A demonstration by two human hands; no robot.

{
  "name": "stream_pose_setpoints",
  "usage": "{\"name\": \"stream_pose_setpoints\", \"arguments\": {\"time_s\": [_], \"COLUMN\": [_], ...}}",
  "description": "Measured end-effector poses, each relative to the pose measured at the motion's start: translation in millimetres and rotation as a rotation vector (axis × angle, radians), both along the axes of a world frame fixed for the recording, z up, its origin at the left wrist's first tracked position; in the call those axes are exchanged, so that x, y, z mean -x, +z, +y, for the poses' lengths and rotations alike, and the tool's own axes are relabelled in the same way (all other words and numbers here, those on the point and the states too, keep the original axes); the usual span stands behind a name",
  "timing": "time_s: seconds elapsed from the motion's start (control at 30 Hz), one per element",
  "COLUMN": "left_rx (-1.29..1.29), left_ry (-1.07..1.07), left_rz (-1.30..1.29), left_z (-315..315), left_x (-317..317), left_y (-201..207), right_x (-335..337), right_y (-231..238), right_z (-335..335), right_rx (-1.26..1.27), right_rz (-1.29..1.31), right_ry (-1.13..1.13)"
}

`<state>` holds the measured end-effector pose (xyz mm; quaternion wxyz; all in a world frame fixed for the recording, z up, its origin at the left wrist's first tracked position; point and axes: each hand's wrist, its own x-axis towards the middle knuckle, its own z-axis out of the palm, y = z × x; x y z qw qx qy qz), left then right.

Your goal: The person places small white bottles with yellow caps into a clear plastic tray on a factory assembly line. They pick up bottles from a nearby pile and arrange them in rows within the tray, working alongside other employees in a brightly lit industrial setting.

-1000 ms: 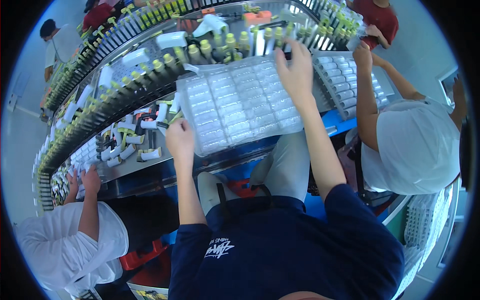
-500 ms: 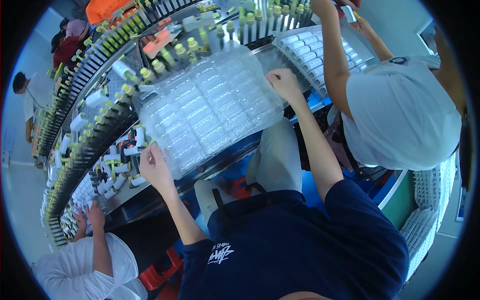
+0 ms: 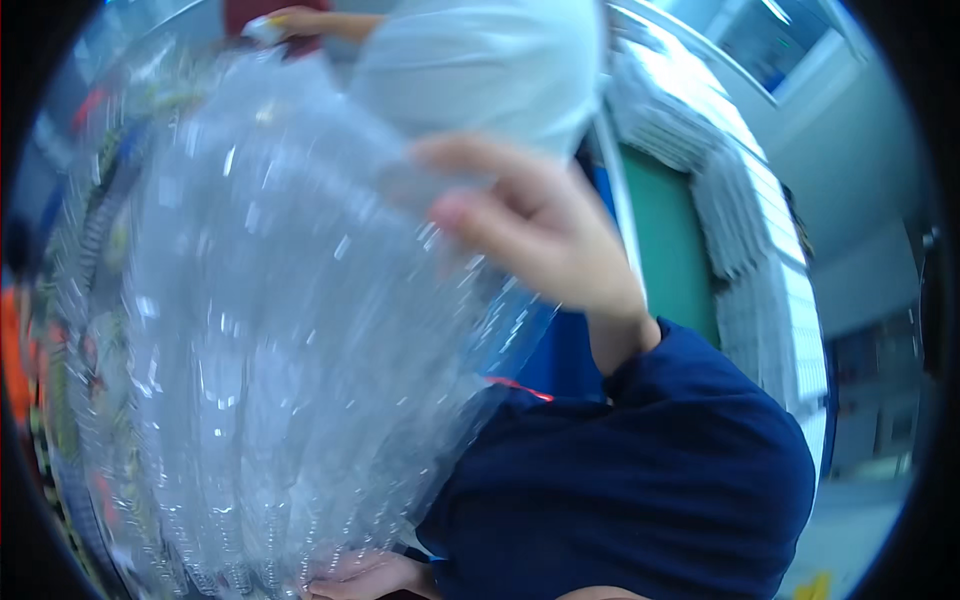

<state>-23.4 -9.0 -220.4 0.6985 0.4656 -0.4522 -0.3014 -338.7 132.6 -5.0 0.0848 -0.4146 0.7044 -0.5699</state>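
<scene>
A large clear plastic blister tray (image 3: 260, 330) with rows of moulded pockets is tilted up close in front of me, smeared by motion. My right hand (image 3: 550, 230) is at its upper right edge, thumb and fingers closed round the rim. At the tray's lower edge my left hand (image 3: 370, 577) grips it, its fingers partly hidden by the see-through plastic. I cannot make out anything lying in the pockets.
A person in a white shirt (image 3: 480, 70) stands close at the top, one hand (image 3: 295, 22) on a small white thing. To the right, tall stacks of white trays (image 3: 740, 210) line a green surface (image 3: 665, 250). The blurred work line (image 3: 85, 400) runs behind the tray on the left.
My view has swung right, bringing the stacked trays closer. The tray has come off the bench toward me and tilted up, with both hands still on its edges.
</scene>
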Motion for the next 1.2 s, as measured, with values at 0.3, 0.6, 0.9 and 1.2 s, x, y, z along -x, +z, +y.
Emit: {"name": "stream_pose_setpoints", "arguments": {"time_s": [0.3, 0.6, 0.9, 1.2], "left_rx": [0.675, 0.421, 0.147, 0.080], "left_ry": [-0.928, -1.035, -0.823, -0.441], "left_rz": [-0.148, -0.194, -0.318, -0.922], "left_z": [-16, -13, -30, -77], "left_x": [120, 107, 101, 43], "left_y": [51, -7, -18, -32], "right_x": [34, 54, 71, 130], "right_y": [86, 13, -131, -100], "right_z": [313, 580, 680, 599], "right_rx": [0.606, 1.086, 1.049, 0.209], "right_rz": [0.406, 0.417, -0.407, 0.751], "right_ry": [-1.063, -1.867, -2.332, -2.501]}}
